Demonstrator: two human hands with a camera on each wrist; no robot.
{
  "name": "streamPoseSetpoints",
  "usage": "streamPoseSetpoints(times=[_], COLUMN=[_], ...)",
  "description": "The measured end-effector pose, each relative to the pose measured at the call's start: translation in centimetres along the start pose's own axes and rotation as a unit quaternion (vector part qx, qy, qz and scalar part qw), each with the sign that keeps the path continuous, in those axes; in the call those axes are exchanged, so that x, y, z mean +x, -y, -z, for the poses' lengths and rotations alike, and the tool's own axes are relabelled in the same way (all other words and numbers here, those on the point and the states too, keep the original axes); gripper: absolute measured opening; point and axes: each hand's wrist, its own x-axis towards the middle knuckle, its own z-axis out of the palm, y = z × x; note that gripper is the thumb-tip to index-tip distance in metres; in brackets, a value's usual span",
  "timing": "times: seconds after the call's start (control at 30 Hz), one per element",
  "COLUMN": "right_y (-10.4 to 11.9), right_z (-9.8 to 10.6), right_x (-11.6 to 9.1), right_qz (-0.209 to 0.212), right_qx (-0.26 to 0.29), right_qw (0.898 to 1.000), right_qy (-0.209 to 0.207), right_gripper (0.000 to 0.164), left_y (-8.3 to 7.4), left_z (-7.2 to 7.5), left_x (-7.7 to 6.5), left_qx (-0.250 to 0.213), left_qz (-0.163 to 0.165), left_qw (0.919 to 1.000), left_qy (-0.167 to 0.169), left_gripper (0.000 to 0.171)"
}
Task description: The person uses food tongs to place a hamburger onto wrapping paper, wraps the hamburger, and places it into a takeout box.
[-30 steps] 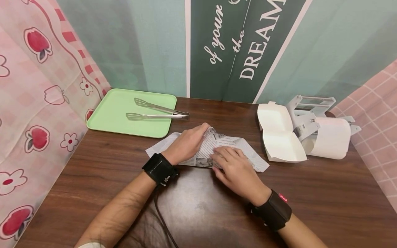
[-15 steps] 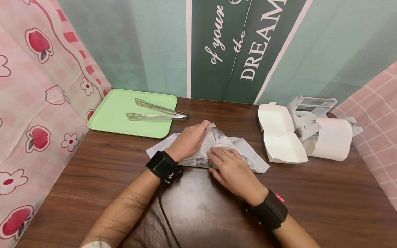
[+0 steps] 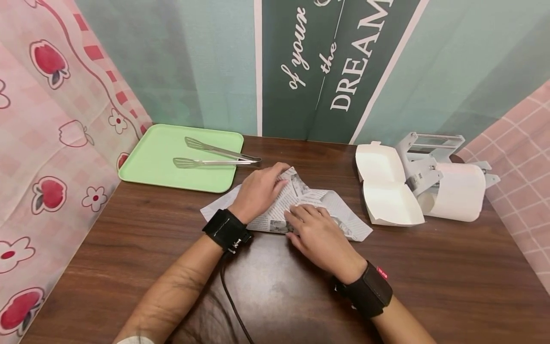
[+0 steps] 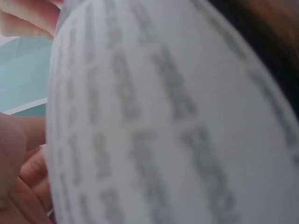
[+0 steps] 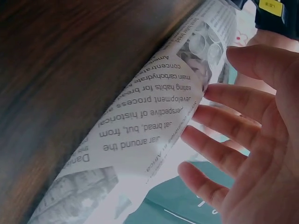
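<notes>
A sheet of newsprint-patterned wrapping paper (image 3: 275, 210), folded along its near edge, lies in the middle of the table in the head view. A creased flap stands up near its centre. My left hand (image 3: 258, 191) lies over the paper's left part, thumb apart from the fingers, fingertips at the raised flap. My right hand (image 3: 322, 234) rests on the near right part with relaxed, spread fingers. The right wrist view shows those fingers (image 5: 224, 130) against the paper's rounded, printed edge (image 5: 140, 112). Blurred printed paper (image 4: 154, 112) fills most of the left wrist view.
Metal tongs (image 3: 215, 155) lie across a light green tray (image 3: 150, 162) at the back left. An opened white takeaway box (image 3: 391, 200) stands at the right, next to a roll (image 3: 460, 191) on a holder (image 3: 429, 148). A black cable (image 3: 232, 301) trails from the left wristband.
My left thumb has come away from the fingers, and the left hand has shifted slightly up and left. The raised flap shows more. My right hand has slid slightly left.
</notes>
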Motion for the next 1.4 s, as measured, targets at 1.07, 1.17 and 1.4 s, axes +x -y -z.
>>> streamPoseSetpoints(times=[1.07,1.17,1.4], right_y=[-1.9,-2.1,-2.5], right_z=[-0.8,-1.1,-1.9], right_x=[1.5,1.7,2.2], right_qz=[-0.022,-0.034,-0.075], right_qx=[0.114,0.126,0.144], right_qw=[0.993,0.991,0.984], right_qy=[0.039,0.034,0.075], right_gripper=[0.019,0.032,0.07], left_y=[1.1,1.1,1.2], left_z=[0.9,1.0,1.1], left_x=[-3.8,-3.8,-3.7], left_qx=[0.041,0.035,-0.015], left_qz=[-0.111,-0.12,-0.082], left_qw=[0.9723,0.9721,0.9755], left_qy=[0.202,0.199,0.204], left_gripper=[0.059,0.06,0.069])
